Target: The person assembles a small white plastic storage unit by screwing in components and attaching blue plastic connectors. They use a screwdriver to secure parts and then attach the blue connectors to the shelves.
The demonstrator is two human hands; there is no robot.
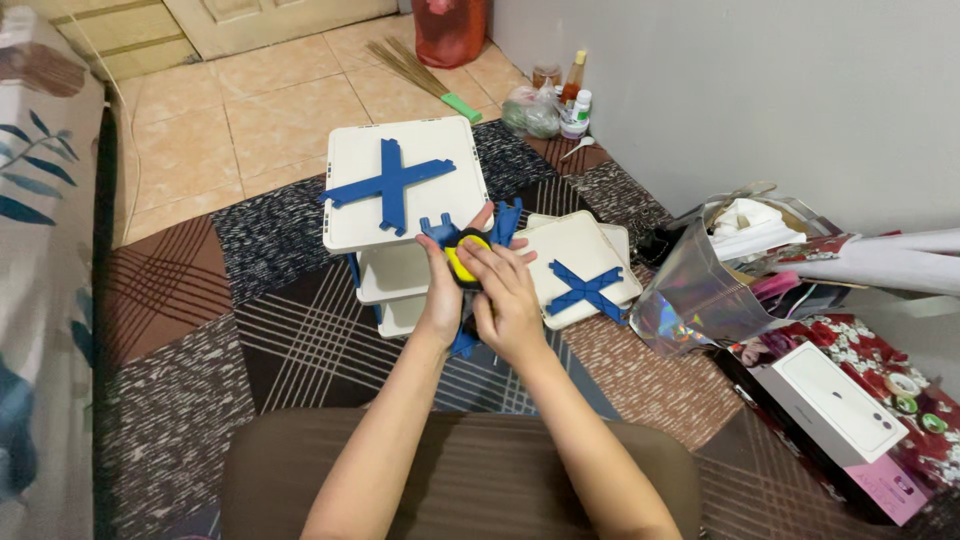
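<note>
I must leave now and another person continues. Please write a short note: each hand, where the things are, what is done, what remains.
Left hand and right hand: both grip a yellow-and-black object with blue plastic pieces around it.
White shelf unit: stands on the rug, blue cross on top.
Done: tiers stacked.
Left: loose white panels with a second blue cross lie right of it.

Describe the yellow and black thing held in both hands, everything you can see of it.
The yellow and black piece is small and rounded, with a bright yellow face inside a dark rim; it looks like plastic. The left hand grips its left edge, and the right hand covers its right and lower side, so much of it is hidden. It is held against blue slotted plastic pieces that stick out above and below the hands, in front of the stacked white trays. Its exact shape cannot be told.
</note>
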